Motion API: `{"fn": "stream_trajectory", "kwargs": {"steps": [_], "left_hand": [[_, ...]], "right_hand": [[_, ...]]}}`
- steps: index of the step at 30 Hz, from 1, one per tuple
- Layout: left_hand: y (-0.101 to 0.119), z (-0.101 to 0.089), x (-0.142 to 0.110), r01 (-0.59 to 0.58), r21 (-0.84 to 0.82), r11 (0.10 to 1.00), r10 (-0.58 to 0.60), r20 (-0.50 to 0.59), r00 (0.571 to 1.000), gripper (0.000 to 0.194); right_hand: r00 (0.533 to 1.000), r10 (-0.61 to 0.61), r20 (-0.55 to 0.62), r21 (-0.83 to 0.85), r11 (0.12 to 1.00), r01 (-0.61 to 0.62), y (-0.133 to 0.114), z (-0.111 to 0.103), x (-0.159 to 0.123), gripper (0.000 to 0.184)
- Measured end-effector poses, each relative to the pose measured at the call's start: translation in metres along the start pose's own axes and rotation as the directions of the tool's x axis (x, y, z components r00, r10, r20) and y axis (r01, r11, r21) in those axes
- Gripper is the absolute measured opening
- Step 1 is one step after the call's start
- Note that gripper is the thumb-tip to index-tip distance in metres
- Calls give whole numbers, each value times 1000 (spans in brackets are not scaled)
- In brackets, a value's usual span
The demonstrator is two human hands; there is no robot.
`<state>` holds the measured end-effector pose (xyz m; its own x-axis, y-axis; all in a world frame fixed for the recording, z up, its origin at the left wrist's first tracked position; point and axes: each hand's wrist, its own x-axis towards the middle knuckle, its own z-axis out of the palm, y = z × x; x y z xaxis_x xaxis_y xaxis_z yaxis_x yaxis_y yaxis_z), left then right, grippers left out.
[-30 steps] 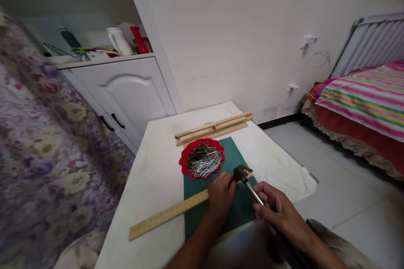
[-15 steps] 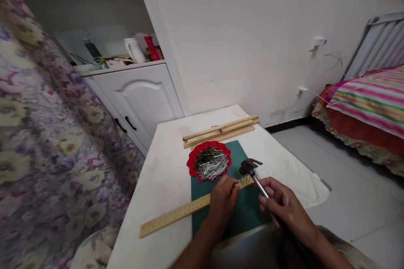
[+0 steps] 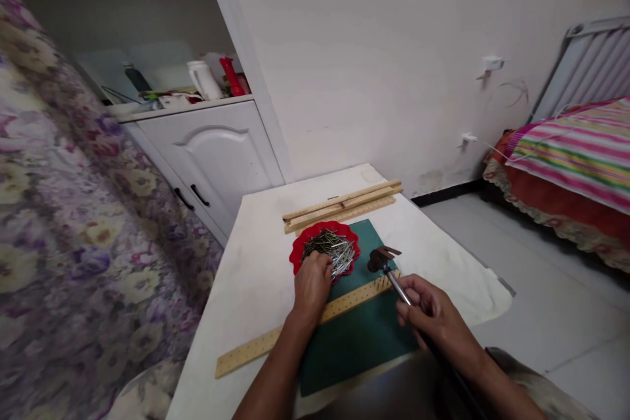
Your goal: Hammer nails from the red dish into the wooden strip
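Red dish [image 3: 300,251] of nails [image 3: 331,248] sat right under my left hand [image 3: 312,283], fingers dipped in; right hand [image 3: 433,315] clamped the hammer [image 3: 388,266] just beside.

Home bedroom: striped bed [image 3: 575,154], radiator [image 3: 588,62], white cupboard [image 3: 216,157] (clutter on top), floral fabric [image 3: 73,210].

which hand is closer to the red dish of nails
Left. The left hand reaches over the near rim of the red dish; the right hand is off to its right, gripping the hammer.

Shiny metal nails [image 3: 331,250], glossy red plastic dish [image 3: 301,251], matt wooden strip [image 3: 344,304]
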<state>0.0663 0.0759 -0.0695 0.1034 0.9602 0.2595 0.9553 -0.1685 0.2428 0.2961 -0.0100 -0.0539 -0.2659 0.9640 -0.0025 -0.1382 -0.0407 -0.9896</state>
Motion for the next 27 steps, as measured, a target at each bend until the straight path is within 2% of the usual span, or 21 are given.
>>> {"fn": "stream_trajectory", "kwargs": {"steps": [4,7,11,15,19,22,25,27], "left_hand": [[4,-4,-2,38,87,995,-40,28,999,12],[6,-4,-3,39,123,992,-41,7,999,12],[5,-4,-7,25,124,992,-19,-48,999,10],[4,-6,-10,1,87,996,5,-57,998,10],[0,-7,-12,-28,-9,1000,27,-93,995,14],[-1,-8,-14,-58,-153,986,34,-156,987,17],[8,-14,-20,-111,-362,926,42,-193,980,16],[20,-21,-28,-144,-492,859,70,-165,984,16]], "right_hand": [[1000,-7,6,-10,1000,7,2,0,-1,18],[1000,-27,8,-8,1000,27,3,0,1,16],[999,-43,14,2,999,43,3,2,5,14],[998,-57,20,8,998,57,2,5,9,13],[998,-67,21,21,998,67,4,8,14,16],[997,-79,7,37,996,79,6,13,19,17],[995,-91,-44,58,994,94,9,21,24,21],[990,-104,-91,67,992,111,11,26,28,24]]}}
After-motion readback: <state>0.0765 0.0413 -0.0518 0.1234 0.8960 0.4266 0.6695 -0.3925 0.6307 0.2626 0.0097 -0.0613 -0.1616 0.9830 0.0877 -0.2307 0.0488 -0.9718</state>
